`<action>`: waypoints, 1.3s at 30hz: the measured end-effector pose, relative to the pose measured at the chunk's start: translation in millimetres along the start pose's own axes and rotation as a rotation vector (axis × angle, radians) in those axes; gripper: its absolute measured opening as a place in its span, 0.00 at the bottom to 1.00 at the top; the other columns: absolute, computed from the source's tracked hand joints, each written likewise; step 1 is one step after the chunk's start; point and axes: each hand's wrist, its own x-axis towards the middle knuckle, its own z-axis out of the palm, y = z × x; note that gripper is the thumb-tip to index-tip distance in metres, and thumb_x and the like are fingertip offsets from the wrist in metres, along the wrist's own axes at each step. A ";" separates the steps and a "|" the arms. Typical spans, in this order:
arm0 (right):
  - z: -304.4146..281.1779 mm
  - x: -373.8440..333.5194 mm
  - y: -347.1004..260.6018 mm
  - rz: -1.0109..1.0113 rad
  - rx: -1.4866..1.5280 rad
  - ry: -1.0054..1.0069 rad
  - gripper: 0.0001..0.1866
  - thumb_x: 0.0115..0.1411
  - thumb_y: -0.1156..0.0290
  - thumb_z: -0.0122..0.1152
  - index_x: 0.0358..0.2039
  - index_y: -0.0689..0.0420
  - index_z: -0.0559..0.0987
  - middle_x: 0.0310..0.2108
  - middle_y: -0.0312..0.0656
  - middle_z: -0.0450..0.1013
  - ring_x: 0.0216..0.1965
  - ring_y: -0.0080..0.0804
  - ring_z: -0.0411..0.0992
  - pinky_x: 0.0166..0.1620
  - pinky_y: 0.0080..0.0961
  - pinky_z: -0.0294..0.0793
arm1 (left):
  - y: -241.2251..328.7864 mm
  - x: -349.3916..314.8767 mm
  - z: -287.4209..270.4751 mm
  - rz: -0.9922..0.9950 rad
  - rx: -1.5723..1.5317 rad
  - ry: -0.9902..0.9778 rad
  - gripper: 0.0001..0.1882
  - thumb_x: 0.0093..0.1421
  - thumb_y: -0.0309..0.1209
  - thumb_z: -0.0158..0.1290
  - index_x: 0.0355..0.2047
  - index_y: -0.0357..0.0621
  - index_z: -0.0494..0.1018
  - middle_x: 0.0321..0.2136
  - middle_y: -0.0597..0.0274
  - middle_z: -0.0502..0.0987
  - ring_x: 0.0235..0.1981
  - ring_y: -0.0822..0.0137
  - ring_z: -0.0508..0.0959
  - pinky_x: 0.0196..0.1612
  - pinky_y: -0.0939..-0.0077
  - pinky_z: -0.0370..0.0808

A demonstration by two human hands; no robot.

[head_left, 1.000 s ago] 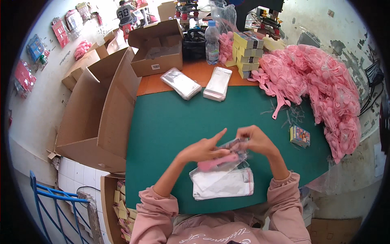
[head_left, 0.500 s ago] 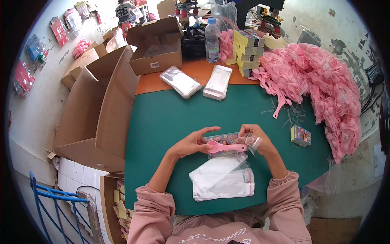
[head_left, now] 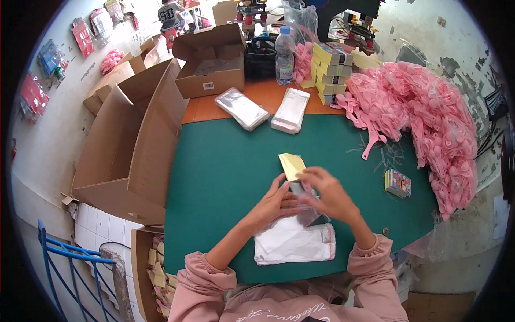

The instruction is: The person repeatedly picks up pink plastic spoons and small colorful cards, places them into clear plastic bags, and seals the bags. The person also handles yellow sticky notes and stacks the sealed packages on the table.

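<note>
Above the middle of the green table, my left hand (head_left: 276,204) grips a small card (head_left: 291,165), its plain yellow back showing and its upper end tilted away from me. My right hand (head_left: 331,194) reaches over the card from the right, its fingers smeared by motion. Between the two hands a strip of pink spoon shows, mostly hidden by the fingers. Clear plastic, also blurred, hangs below them. Just under my hands lies a stack of clear, white-looking plastic bags (head_left: 295,244).
Pink spoons (head_left: 429,118) lie heaped along the right edge, near a small card stack (head_left: 397,183). Two bag bundles (head_left: 241,109) (head_left: 290,110), a water bottle (head_left: 284,56) and stacked yellow-edged cards (head_left: 331,72) stand at the back. A large carton (head_left: 153,139) borders the left.
The card has turned from its printed face to its yellow back and swung upright. My right hand has moved slightly left over it; the spoon is now mostly covered.
</note>
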 end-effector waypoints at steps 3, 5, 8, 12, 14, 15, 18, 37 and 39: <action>12.7 -11.7 -6.7 -0.040 0.026 -0.092 0.17 0.46 0.72 0.61 0.39 0.58 0.73 0.42 0.48 0.65 0.45 0.46 0.65 0.46 0.34 0.66 | -2.4 -7.3 -4.4 -0.014 0.045 0.110 0.33 0.63 0.28 0.38 0.61 0.52 0.30 0.48 0.43 0.62 0.47 0.54 0.70 0.49 0.62 0.72; 16.8 -14.2 -8.2 -0.084 0.035 -0.103 0.17 0.45 0.72 0.61 0.38 0.58 0.73 0.41 0.47 0.65 0.44 0.46 0.65 0.46 0.35 0.66 | 2.6 -18.7 -1.8 -0.026 0.038 0.138 0.36 0.61 0.23 0.38 0.61 0.52 0.27 0.47 0.41 0.63 0.47 0.53 0.70 0.49 0.62 0.72; 20.0 -15.6 -14.9 -0.108 0.041 -0.126 0.13 0.45 0.73 0.62 0.33 0.58 0.72 0.35 0.45 0.64 0.40 0.43 0.65 0.44 0.36 0.65 | 3.3 -27.7 -3.9 -0.026 0.064 0.126 0.38 0.60 0.20 0.39 0.60 0.51 0.26 0.45 0.40 0.65 0.46 0.54 0.72 0.49 0.64 0.72; 28.7 -15.1 -17.1 -0.170 0.048 -0.092 0.10 0.45 0.73 0.61 0.29 0.58 0.72 0.31 0.44 0.64 0.37 0.40 0.65 0.41 0.35 0.64 | 5.4 -28.1 -5.1 -0.006 0.057 0.140 0.39 0.59 0.19 0.38 0.61 0.51 0.26 0.43 0.41 0.68 0.45 0.56 0.72 0.48 0.64 0.72; 29.9 -14.6 -18.1 -0.174 0.045 -0.080 0.10 0.46 0.73 0.61 0.29 0.59 0.72 0.30 0.43 0.64 0.37 0.39 0.65 0.40 0.34 0.64 | 3.7 -28.3 -5.0 -0.012 0.058 0.154 0.39 0.59 0.18 0.38 0.61 0.51 0.26 0.42 0.42 0.68 0.44 0.57 0.73 0.48 0.64 0.72; 30.2 -14.1 -18.6 -0.125 0.066 -0.075 0.09 0.46 0.72 0.60 0.29 0.58 0.72 0.29 0.42 0.64 0.36 0.38 0.65 0.40 0.33 0.64 | 1.2 -27.7 -6.2 -0.007 0.061 0.154 0.38 0.59 0.19 0.38 0.61 0.51 0.27 0.41 0.43 0.68 0.44 0.57 0.73 0.48 0.64 0.72; 31.8 -14.2 -16.3 -0.048 0.076 -0.072 0.08 0.47 0.71 0.59 0.28 0.58 0.72 0.28 0.41 0.64 0.35 0.36 0.66 0.39 0.32 0.63 | 0.8 -27.5 -6.1 -0.026 0.070 0.158 0.35 0.60 0.21 0.36 0.61 0.52 0.29 0.40 0.45 0.69 0.43 0.57 0.74 0.47 0.64 0.73; 33.1 -12.2 -18.1 -0.148 0.026 -0.084 0.11 0.46 0.69 0.62 0.29 0.55 0.72 0.29 0.38 0.66 0.35 0.33 0.66 0.38 0.30 0.61 | -2.6 -24.0 -12.0 -0.036 -0.023 0.132 0.34 0.62 0.25 0.38 0.61 0.50 0.31 0.40 0.50 0.71 0.42 0.61 0.74 0.44 0.66 0.74; 35.4 -12.1 -18.2 -0.164 -0.037 -0.065 0.11 0.44 0.71 0.63 0.29 0.56 0.72 0.30 0.39 0.66 0.35 0.34 0.66 0.39 0.30 0.61 | -2.7 -24.7 -13.3 -0.032 -0.006 0.129 0.35 0.61 0.25 0.38 0.61 0.49 0.30 0.40 0.50 0.71 0.40 0.62 0.75 0.43 0.68 0.74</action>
